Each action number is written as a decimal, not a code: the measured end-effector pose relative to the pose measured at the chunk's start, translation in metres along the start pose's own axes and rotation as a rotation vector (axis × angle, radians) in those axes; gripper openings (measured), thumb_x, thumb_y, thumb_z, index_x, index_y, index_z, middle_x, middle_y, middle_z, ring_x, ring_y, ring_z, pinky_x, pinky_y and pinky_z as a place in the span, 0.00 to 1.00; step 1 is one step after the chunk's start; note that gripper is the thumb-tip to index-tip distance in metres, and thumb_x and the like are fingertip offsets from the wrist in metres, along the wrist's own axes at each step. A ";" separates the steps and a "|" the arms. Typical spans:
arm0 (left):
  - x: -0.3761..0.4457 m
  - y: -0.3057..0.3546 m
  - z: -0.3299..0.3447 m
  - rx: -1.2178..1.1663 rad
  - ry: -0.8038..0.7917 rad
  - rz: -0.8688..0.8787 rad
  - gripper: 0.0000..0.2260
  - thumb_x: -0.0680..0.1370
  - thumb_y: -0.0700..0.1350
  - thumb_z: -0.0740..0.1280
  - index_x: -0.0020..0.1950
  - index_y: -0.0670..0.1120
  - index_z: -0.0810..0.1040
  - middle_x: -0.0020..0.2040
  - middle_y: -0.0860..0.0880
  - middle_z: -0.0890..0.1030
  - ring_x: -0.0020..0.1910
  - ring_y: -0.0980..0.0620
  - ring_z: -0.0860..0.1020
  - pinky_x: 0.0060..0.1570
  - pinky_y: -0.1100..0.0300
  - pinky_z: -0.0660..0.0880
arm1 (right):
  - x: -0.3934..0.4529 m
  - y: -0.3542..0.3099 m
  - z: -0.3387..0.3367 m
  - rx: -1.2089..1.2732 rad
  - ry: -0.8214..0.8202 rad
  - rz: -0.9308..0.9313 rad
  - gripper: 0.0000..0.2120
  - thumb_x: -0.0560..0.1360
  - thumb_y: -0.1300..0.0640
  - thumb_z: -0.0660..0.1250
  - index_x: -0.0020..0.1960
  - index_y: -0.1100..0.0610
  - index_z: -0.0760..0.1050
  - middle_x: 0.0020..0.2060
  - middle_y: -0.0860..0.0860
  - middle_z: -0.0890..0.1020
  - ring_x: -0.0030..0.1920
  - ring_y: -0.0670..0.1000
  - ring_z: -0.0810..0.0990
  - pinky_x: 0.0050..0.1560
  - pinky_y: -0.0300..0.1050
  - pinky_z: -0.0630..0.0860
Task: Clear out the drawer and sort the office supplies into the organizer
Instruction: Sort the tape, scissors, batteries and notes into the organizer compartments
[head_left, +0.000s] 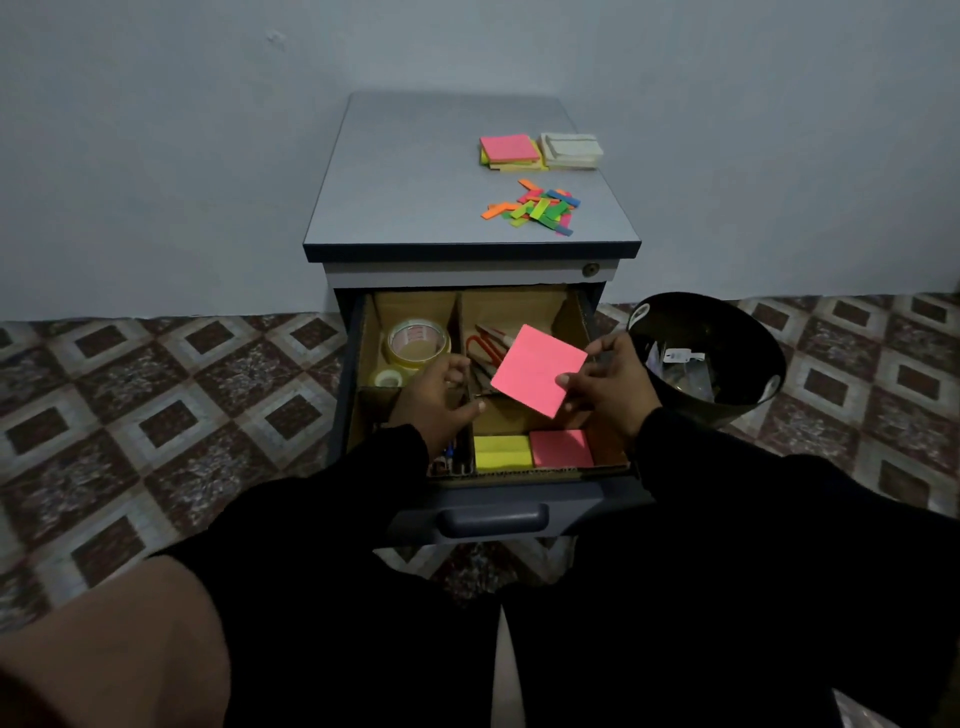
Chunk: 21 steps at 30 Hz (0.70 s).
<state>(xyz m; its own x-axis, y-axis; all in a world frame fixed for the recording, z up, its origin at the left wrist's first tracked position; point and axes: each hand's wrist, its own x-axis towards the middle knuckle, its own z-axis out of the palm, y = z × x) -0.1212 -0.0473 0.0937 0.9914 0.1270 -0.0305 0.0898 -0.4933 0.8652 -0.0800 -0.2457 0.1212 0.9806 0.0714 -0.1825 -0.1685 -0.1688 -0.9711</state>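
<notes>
A person in black sleeves reaches into an open drawer (493, 514) at the centre of the frame. Inside sits a cardboard organizer (569, 312) split into compartments. Nearest the drawer front, a yellow sticky-note pad (501, 452) and a pink sticky-note pad (561, 448) lie side by side, with pens (451, 457) just to their left. Above them, the right hand (608, 387) pinches a pink sticky-note sheet (537, 370) by its right edge, held tilted over the drawer. The left hand (441, 397) hangs over the middle divider, fingers curled; whether it grasps anything I cannot tell. Further back lie red-handled scissors (480, 348) and, to the left, a tape roll (417, 340). At right stands a black waste bin (753, 332). On the cabinet top (405, 171), in the upper frame, lie scattered coloured page flags (537, 207), then stacked sticky notes (510, 150) beside a white note pad (571, 149).
</notes>
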 end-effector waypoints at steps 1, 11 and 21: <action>0.002 -0.010 -0.003 0.187 -0.015 0.070 0.25 0.72 0.43 0.72 0.67 0.47 0.70 0.60 0.44 0.74 0.60 0.48 0.72 0.58 0.54 0.71 | 0.001 0.003 -0.002 -0.057 -0.020 -0.008 0.18 0.73 0.71 0.66 0.46 0.53 0.60 0.37 0.55 0.74 0.30 0.55 0.76 0.26 0.45 0.76; 0.003 -0.045 0.002 0.826 -0.232 0.124 0.35 0.71 0.69 0.58 0.75 0.60 0.54 0.77 0.50 0.52 0.76 0.49 0.48 0.72 0.47 0.42 | 0.014 0.031 -0.002 -0.444 -0.229 -0.152 0.17 0.70 0.73 0.67 0.48 0.53 0.69 0.35 0.52 0.75 0.35 0.51 0.77 0.38 0.51 0.78; 0.001 -0.052 0.005 0.799 -0.144 0.181 0.42 0.59 0.70 0.44 0.73 0.60 0.59 0.75 0.51 0.58 0.75 0.50 0.51 0.68 0.52 0.42 | 0.019 0.069 0.018 -0.394 -0.227 -0.055 0.19 0.68 0.78 0.67 0.37 0.56 0.67 0.32 0.52 0.73 0.24 0.37 0.75 0.26 0.33 0.73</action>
<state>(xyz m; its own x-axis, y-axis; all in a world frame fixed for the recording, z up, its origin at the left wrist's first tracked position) -0.1244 -0.0258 0.0464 0.9946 -0.0978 -0.0356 -0.0860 -0.9649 0.2482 -0.0744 -0.2387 0.0482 0.9329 0.2966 -0.2041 -0.0229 -0.5169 -0.8557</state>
